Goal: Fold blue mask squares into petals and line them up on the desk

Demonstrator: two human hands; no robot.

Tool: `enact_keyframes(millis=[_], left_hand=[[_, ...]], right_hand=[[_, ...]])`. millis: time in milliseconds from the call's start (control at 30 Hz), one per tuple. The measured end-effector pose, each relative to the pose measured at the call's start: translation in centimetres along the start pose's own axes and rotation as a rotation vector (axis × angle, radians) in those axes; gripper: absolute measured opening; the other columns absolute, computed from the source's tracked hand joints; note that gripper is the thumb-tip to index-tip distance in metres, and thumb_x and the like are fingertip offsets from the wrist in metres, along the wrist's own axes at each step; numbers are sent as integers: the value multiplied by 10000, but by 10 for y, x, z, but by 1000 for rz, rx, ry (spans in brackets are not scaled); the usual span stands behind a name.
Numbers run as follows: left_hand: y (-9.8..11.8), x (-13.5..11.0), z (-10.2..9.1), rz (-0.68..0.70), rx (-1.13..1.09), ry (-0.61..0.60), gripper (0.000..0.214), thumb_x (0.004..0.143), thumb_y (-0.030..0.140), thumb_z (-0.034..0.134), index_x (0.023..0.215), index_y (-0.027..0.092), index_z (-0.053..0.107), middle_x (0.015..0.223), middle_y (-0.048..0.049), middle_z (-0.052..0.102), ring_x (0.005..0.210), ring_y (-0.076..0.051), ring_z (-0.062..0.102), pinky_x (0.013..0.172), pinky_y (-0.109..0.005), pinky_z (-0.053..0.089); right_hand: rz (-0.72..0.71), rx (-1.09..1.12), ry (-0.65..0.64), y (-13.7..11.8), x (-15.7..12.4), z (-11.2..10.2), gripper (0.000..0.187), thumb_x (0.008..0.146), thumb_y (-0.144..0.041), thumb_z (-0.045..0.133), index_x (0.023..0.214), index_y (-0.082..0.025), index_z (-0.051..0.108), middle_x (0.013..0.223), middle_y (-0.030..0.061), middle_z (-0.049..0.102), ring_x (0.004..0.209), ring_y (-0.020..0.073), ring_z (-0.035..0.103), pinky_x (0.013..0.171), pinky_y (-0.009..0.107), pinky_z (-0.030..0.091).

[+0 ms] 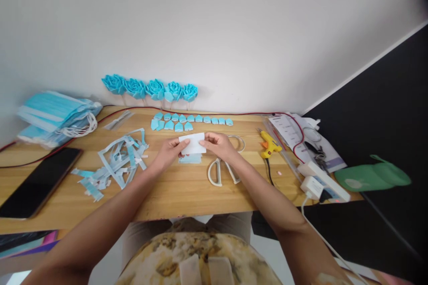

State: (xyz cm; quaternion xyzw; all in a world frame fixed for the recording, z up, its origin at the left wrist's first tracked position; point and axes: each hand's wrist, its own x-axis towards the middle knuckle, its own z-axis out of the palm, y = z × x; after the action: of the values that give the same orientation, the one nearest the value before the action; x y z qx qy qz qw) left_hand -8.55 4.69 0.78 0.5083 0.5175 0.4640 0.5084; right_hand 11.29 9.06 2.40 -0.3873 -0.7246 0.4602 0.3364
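My left hand [171, 150] and my right hand [218, 144] each pinch one end of a small white rectangular piece [194, 143], held just above the wooden table [174, 191]. Under it lies a light blue mask piece [191, 158]. Behind my hands sit two rows of small folded blue petals [187, 122]. White-handled scissors [221, 170] lie just right of my right hand.
Blue fabric roses [150, 88] line the wall. Cut mask strips [115, 160] lie at left, with a stack of face masks [55, 118] and a black phone [40, 180]. A yellow glue gun [269, 144], papers and a white power strip [323, 181] sit at right.
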Motion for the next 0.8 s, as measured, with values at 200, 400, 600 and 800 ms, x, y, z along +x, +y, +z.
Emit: enact_keyframes(millis=[200, 400, 600, 800], left_hand=[[-2, 4, 0, -52, -19, -3, 397, 625, 532, 705, 666, 141, 654, 529, 3, 575, 470, -111, 472, 456, -224, 379], [5, 3, 1, -92, -97, 61, 410, 586, 535, 712, 640, 137, 631, 540, -9, 582, 476, -108, 468, 460, -229, 370], [-2, 4, -1, -54, -63, 32, 417, 659, 549, 680, 629, 138, 622, 524, -21, 591, 468, -109, 475, 467, -229, 390], [-4, 2, -1, -23, -19, -115, 373, 709, 499, 672, 643, 133, 649, 551, -36, 628, 482, -119, 517, 488, -233, 417]], right_hand=[[-15, -5, 50, 6, 0, 9, 220, 812, -403, 607, 769, -187, 606, 587, -61, 484, 531, 83, 436, 515, 202, 348], [-119, -145, 130, 7, -14, 0, 312, 878, -292, 526, 1182, -240, 578, 902, 14, 707, 828, 148, 645, 776, 270, 477], [-247, -351, 97, 13, -17, 0, 230, 860, -237, 544, 1063, -249, 652, 960, 27, 702, 776, 145, 633, 775, 293, 486], [-308, -379, 48, 16, -15, 1, 180, 880, -228, 523, 930, -239, 695, 880, 33, 700, 830, 167, 632, 788, 306, 479]])
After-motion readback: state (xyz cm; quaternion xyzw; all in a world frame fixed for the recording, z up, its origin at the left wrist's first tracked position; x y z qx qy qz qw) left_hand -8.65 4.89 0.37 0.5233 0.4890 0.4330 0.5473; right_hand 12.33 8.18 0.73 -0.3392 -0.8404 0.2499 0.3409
